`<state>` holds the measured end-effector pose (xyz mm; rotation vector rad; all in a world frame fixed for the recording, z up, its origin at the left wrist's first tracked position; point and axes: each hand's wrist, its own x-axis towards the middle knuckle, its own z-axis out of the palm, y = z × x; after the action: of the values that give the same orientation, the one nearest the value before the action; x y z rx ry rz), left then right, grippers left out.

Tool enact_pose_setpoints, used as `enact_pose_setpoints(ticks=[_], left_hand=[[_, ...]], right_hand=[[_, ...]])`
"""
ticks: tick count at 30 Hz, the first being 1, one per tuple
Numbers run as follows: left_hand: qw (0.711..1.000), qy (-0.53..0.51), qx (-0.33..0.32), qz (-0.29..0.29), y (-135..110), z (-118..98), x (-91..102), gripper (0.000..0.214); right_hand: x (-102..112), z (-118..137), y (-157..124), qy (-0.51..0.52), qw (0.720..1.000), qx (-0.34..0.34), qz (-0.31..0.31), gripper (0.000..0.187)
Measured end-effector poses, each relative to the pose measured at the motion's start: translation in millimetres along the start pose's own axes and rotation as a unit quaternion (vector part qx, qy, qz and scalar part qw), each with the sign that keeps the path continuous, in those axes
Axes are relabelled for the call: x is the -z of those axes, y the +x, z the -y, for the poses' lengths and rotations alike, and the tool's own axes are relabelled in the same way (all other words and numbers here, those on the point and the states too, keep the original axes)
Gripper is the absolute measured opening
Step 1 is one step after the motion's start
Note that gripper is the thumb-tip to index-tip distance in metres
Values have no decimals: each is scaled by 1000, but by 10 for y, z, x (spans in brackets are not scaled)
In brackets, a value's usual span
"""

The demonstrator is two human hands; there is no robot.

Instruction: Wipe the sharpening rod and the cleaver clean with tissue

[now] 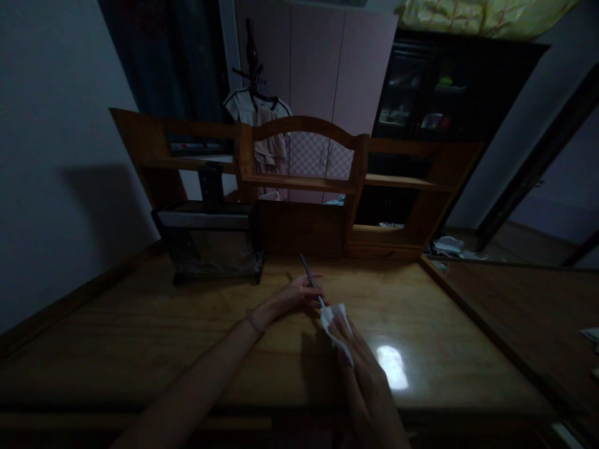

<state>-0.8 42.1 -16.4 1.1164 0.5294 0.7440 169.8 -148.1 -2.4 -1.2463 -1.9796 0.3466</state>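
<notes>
Item 1: slim grey tapered implement (307, 269), blade or rod, which of these cannot be told; located above the wooden desktop (435, 324), between the 2 hands, in front of the wooden hutch (302, 227)

Handling, by judgement: light, stiff, narrow, smooth enough to slip or roll in the fingers; not likely fragile, though a thin tip might bend or prick; best taken at the thicker near end or mid-shaft, clear of the point

Orientation: long axis slanting away from the wearer and a little to the left; narrow tip foremost, toward the hutch; near end meeting the cloth, its finish there concealed

Item 2: crumpled white cloth (328, 319), or paper wipe; looks soft, limp, weighing little; best pinched through its folds

Left hand (306, 292): fingers grasping the implement around its middle, bracelet (256, 321) at the wrist

Right hand (367, 365): fingers laid along the cloth, thumb opposed, gripping it at the implement's near end; whether they also clasp the shaft through it, cannot tell
</notes>
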Motion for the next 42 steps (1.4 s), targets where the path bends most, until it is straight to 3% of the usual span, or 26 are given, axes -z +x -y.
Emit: enact_pose_setpoints(ticks=[6,13,21,26,33,42], left_hand=[[1000,-2,-2,-4,-12,-17,-7,68],[1000,-11,-4,6,-23,-28,-26,71],[1000,-15,11,21,-19,-41,31,73],[999,-17,-33,-1,-21,-58,20,72],[998,-42,-29,-27,13,-40,32,72],[999,-39,-13,-28,-28,-91,-2,70]], right_hand=[[-145,-1,40,2,1000,-22,19,52],[-66,-58,-91,-31,999,-17,21,50],[62,-34,-159,-90,994,59,-5,50],[17,-178,-267,-92,989,105,-42,46],[-69,-123,-317,-132,973,50,-183,45],[30,-156,-298,-54,977,-72,-192,48]])
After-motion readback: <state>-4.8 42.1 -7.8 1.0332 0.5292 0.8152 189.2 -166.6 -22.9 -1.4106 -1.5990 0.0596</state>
